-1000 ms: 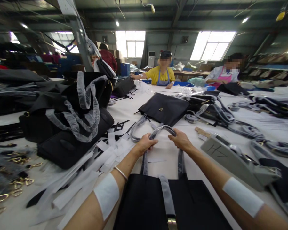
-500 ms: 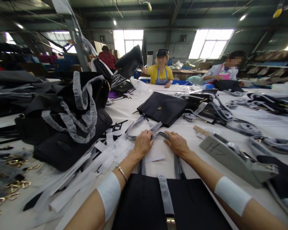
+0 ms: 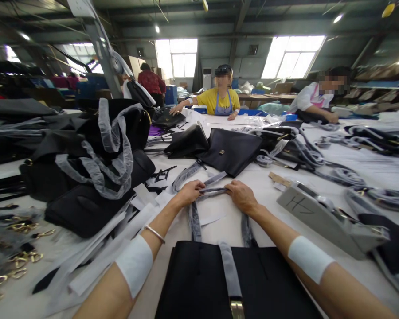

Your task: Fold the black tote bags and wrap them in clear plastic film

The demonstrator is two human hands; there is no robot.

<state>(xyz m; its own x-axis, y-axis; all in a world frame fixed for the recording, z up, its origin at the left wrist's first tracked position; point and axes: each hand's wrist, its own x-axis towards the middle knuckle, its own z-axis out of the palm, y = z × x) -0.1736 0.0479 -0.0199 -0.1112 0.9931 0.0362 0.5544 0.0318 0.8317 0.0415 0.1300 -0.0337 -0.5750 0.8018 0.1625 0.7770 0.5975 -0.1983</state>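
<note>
A black handbag [image 3: 196, 274] lies flat at the near edge, its clasp strap [image 3: 230, 270] wrapped in translucent film and ending in a gold buckle. Its film-wrapped handle [image 3: 214, 191] reaches away from me and is drawn nearly straight between my two hands. My left hand [image 3: 190, 193] pinches the handle's left part, fingers closed. On its right end my right hand [image 3: 242, 196] is closed too. Just beyond lies another black bag [image 3: 234, 148] with a small gold lock, its wrapped handle [image 3: 186, 175] close to my left hand.
Black bags with wrapped straps [image 3: 96, 177] pile up at left, above white paper strips [image 3: 119, 248] and gold clasps [image 3: 20, 261]. A grey tape dispenser [image 3: 329, 221] stands at right. Across the table, a co-worker in yellow [image 3: 216, 102] reaches to a black bag [image 3: 166, 117].
My hands have moved slightly apart, straightening the handle between them. The bag the co-worker held up now lies beside the locked bag, and their hand rests on another bag.
</note>
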